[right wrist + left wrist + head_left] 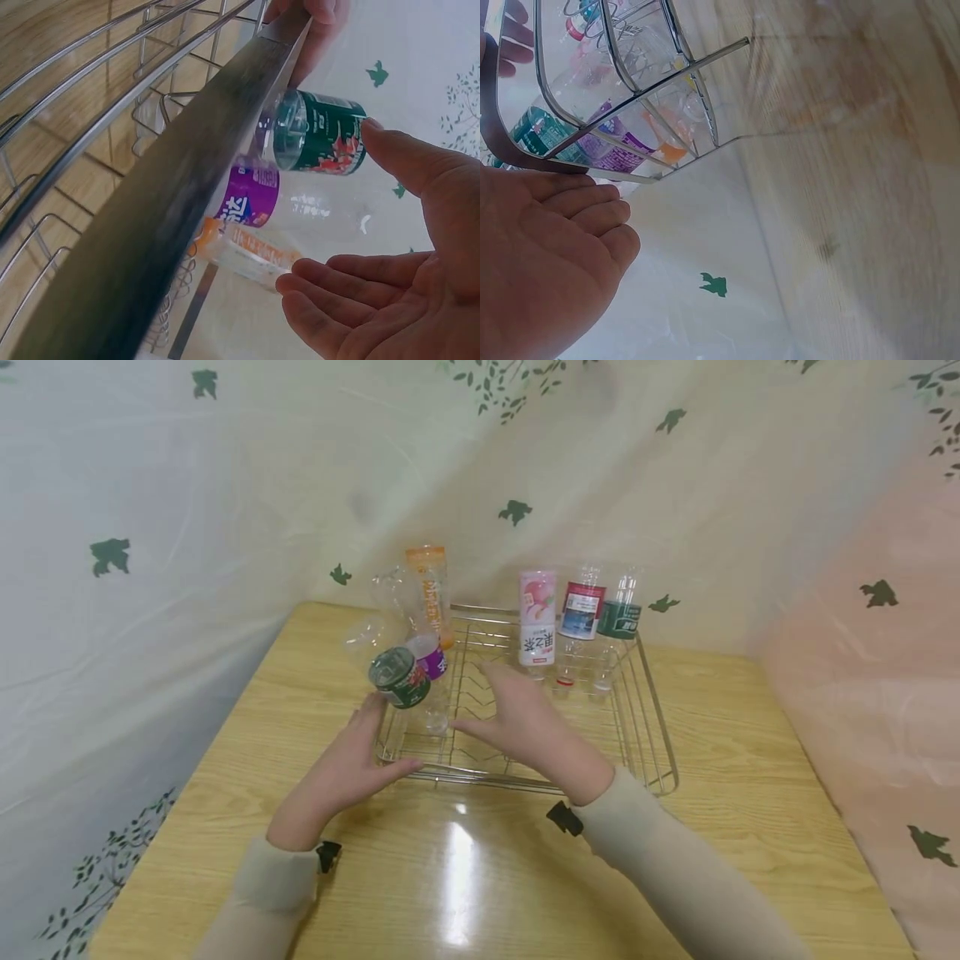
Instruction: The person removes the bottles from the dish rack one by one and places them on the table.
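Head view, and here's the wire rack (pixel 172 195) in the thick of it: one of them, bright bare metal, slim rods fanned into slots, with a broader flat rim. Six bottles in it, all clear plastic, and they split three and three! On the rack's left side there's a green-labelled bottle (pixel 408 683), leaning out over the near left corner, then a purple-labelled bottle (pixel 432 662) just behind, then an orange-labelled bottle (pixel 429 589) at the back. Over on the rack's right side, a pink-and-white peach bottle (pixel 537 610), a red-and-blue-labelled bottle (pixel 582 610) and a second green-labelled bottle (pixel 619 620) stand in a row, necks down (the peach one's lettering is upside down).

Two bare hands in play. The left hand (pixel 348 768) is at the rack's near left corner, fingers stretched along the outside, thumb by the front rim; whether it presses the metal, I can't tell. The right hand (pixel 521 718) is over the rack's middle, fingers extended and apart, gripping nothing.

Two pale sleeves (pixel 652 839) reach in from in front of the rack, a small black piece showing at each cuff. Under the rack, a glossy wood-grain table (pixel 750 760); behind it, a creased pale cloth (pixel 277 443) printed with green birds and leafy sprigs.
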Demonstrator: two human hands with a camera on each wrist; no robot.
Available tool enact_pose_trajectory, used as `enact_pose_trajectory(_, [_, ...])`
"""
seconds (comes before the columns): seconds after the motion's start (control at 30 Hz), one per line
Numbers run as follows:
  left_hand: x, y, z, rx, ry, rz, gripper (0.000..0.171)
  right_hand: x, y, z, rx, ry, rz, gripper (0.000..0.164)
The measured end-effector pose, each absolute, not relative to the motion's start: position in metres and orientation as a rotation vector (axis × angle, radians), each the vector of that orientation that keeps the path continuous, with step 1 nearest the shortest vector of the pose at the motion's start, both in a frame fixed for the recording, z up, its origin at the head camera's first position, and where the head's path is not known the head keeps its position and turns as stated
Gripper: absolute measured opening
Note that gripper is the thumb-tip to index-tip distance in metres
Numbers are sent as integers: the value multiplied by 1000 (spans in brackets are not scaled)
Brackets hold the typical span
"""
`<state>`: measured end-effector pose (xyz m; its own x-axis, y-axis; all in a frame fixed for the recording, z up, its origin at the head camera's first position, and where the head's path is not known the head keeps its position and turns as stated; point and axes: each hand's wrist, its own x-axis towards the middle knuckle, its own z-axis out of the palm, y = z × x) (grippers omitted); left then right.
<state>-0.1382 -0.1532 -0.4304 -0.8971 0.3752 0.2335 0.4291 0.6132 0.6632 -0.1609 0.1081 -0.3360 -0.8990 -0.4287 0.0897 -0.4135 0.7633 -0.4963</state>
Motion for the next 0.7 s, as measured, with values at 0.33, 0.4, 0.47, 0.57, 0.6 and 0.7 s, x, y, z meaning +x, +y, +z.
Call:
enact_pose_trajectory(0.33, [-141,-155,-433,-700,-2762,-1136,119,-169,81,-339,-751,2870,-882,85])
enact_pose_trajectory(0.4, [-141,-155,-433,-697,-2766,-1133,119,-172,76,-340,-794,2868,-907,80])
enact_pose_trajectory(0.47, [-140,-155,-433,-696,-2762,-1137,119,-174,71,-342,-817,2862,-925,77])
enact_pose_trajectory(0.57, [-140,-155,-433,-706,-2751,-1148,119,-178,63,-343,-820,2854,-937,72])
enact_pose_trajectory(0.6, [-139,-155,-432,-710,-2745,-1153,119,-179,61,-344,-814,2853,-937,70])
enact_pose_trajectory(0.7, [-139,-154,-432,-725,-2735,-1153,119,-182,55,-346,-788,2853,-933,67])
